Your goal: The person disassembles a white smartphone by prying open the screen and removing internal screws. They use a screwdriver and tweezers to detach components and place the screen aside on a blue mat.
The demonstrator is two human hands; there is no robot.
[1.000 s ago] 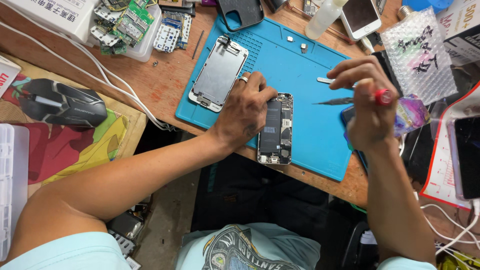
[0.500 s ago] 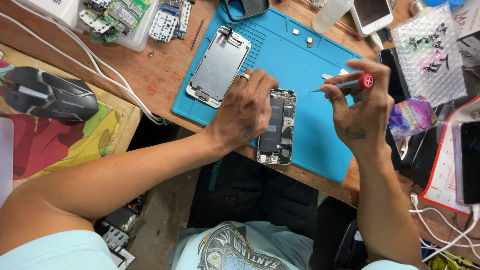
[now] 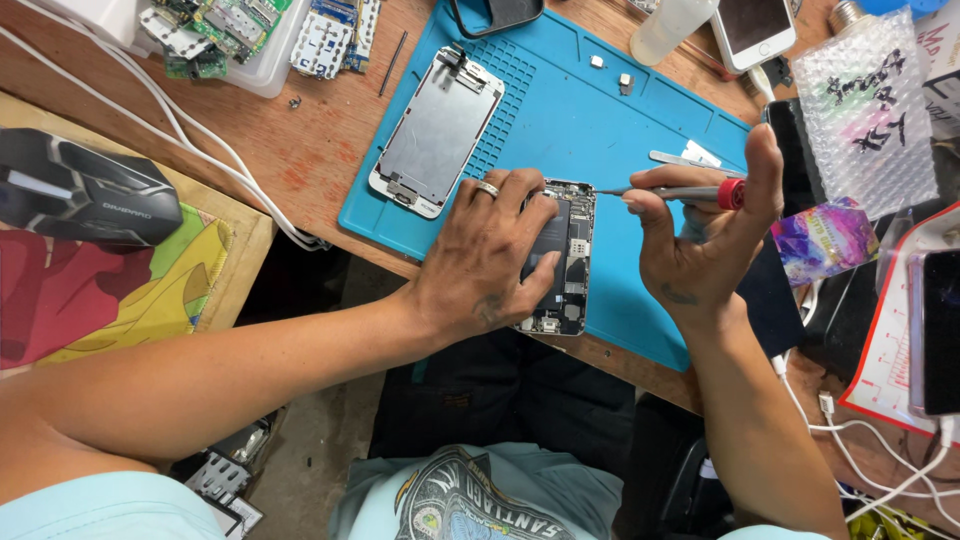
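Left hand point(image 3: 490, 255) lies palm down across the opened phone point(image 3: 562, 262), fingers spread and pressing on its exposed insides, a ring on one finger. Right hand point(image 3: 700, 235) pinches a thin screwdriver point(image 3: 670, 192) with a red collar between thumb and fingers, its tip touching the upper right edge of the phone. That phone lies on the near part of a blue work mat point(image 3: 640, 130), its lower end close to the mat's front edge. Just left of the left hand, also on the mat, a detached screen panel point(image 3: 437, 130) lies face down and tilted. Metal tweezers point(image 3: 690, 160) rest on the mat just above the screwdriver. Beyond the mat, on the wooden table point(image 3: 300, 150), sit a clear tray of circuit boards point(image 3: 230, 30), a white phone point(image 3: 755, 25) and a bubble-wrap bag point(image 3: 865, 110). Far left, a black mouse point(image 3: 85, 190) sits on a colourful pad point(image 3: 120, 290)
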